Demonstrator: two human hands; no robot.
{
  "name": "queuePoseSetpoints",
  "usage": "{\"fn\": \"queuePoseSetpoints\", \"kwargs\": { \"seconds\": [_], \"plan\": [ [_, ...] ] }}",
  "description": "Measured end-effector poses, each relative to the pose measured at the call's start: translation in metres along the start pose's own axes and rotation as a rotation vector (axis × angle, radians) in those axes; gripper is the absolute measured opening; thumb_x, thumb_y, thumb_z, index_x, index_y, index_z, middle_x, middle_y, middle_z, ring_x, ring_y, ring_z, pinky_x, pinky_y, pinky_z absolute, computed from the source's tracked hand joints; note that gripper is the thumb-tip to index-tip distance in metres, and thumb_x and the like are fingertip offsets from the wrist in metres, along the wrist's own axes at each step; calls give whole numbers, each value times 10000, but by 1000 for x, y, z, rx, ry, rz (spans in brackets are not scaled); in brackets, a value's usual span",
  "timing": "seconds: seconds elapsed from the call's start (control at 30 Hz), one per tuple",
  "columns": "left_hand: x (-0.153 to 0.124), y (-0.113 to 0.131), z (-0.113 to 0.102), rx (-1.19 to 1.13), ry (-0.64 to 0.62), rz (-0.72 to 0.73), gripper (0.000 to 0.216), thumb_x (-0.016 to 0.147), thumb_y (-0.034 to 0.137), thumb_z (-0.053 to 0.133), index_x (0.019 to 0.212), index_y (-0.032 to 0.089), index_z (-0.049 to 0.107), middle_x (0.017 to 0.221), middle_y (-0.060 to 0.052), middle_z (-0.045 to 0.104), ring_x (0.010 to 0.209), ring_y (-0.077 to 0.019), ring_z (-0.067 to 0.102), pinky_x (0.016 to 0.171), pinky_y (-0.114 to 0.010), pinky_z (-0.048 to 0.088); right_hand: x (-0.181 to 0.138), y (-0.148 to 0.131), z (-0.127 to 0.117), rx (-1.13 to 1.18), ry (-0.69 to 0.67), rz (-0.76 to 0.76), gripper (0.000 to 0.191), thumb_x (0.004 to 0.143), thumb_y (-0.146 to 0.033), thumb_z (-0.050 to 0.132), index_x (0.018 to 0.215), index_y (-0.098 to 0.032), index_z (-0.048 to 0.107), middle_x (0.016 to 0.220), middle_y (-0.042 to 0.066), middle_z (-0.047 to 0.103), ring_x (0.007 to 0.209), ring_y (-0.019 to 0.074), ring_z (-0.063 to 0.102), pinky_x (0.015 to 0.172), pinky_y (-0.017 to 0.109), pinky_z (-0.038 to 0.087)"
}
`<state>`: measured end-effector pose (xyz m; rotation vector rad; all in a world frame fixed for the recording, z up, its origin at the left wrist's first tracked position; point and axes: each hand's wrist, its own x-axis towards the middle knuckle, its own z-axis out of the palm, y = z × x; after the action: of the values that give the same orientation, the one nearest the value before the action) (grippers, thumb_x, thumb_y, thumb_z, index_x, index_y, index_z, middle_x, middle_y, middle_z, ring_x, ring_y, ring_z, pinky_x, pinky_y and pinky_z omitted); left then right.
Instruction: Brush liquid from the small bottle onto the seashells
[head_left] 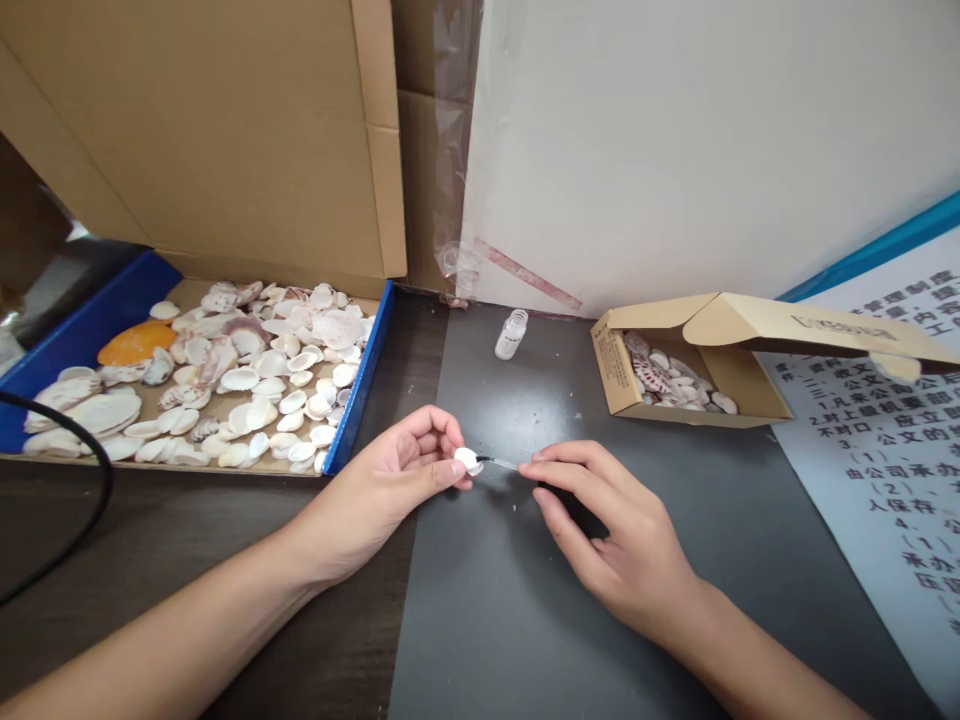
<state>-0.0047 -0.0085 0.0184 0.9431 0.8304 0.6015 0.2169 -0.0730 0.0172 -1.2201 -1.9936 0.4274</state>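
Note:
My left hand (401,480) pinches a small white shell (468,460) between thumb and fingertips, just above the dark grey mat (487,600). My right hand (600,520) holds a thin brush (496,462) by its handle, and the dark tip touches the shell. A small clear bottle (511,334) stands uncapped on the mat behind the hands. A blue-rimmed tray (360,390) at the left holds several pale shells and one orange shell (136,342).
A small open cardboard box (615,375) with several shells sits at the right, its lid raised. Large cardboard boxes (225,130) stand behind the tray. A printed sheet (885,450) lies at the far right. A black cable (90,500) curves across the left.

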Motion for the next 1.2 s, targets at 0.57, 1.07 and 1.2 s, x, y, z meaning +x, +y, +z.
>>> {"fn": "queuePoseSetpoints", "kwargs": {
  "seconds": [0.57, 1.07, 1.2],
  "plan": [
    [-1, 2, 2, -46, -22, -35, 192, 865, 245, 699, 879, 189, 517, 881, -15, 640, 847, -147, 626, 838, -319, 522, 1, 1, 1, 19, -28, -20, 262, 924, -67, 565, 1130, -185, 676, 1004, 89, 679, 897, 183, 677, 780, 301, 591],
    [0, 1, 2, -33, -37, 3, 183, 899, 296, 662, 932, 194, 514, 771, 3, 654, 674, -118, 605, 613, -240, 463, 2, 2, -1, -14, 35, -57, 236, 922, -65, 565, 1099, -171, 680, 997, 93, 670, 896, 179, 675, 801, 298, 582],
    [0, 1, 3, -13, -52, 12, 204, 886, 306, 676, 925, 195, 509, 758, 4, 639, 663, -121, 592, 597, -239, 443, 1, -2, -1, -25, -2, -60, 237, 923, -87, 555, 1094, -195, 679, 970, 83, 678, 872, 188, 682, 769, 314, 596]
  ]
}}
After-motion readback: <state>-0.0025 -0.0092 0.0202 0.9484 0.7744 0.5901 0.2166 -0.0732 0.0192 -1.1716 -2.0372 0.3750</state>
